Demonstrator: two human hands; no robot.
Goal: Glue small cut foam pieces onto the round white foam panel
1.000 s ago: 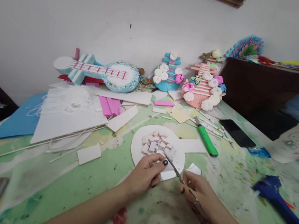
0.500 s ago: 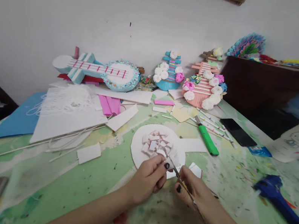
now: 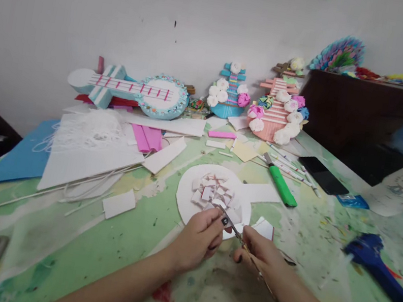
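Observation:
Near the table's middle, my left hand (image 3: 199, 237) is closed in a pinch on a small piece of white card, mostly hidden by the fingers. My right hand (image 3: 264, 262) is wrapped round a slim pair of scissors (image 3: 237, 233), whose thin metal blades reach to the left fingertips. Just beyond both hands lies a round white board (image 3: 185, 194) with a strip-shaped neck (image 3: 264, 194). A loose pile of small cut white card pieces (image 3: 214, 190) rests on it. White card scraps (image 3: 263, 227) lie right of the board.
A green utility knife (image 3: 281, 184), a black phone (image 3: 323, 175) and a blue glue gun (image 3: 378, 268) lie to the right. White sheets (image 3: 89, 153) with tangled white string (image 3: 95, 128) cover the left. Decorated model instruments (image 3: 164, 97) stand along the wall.
My right thumb and the scissors have shifted slightly while the blades stay at my left fingertips. The whole view has tilted down a little.

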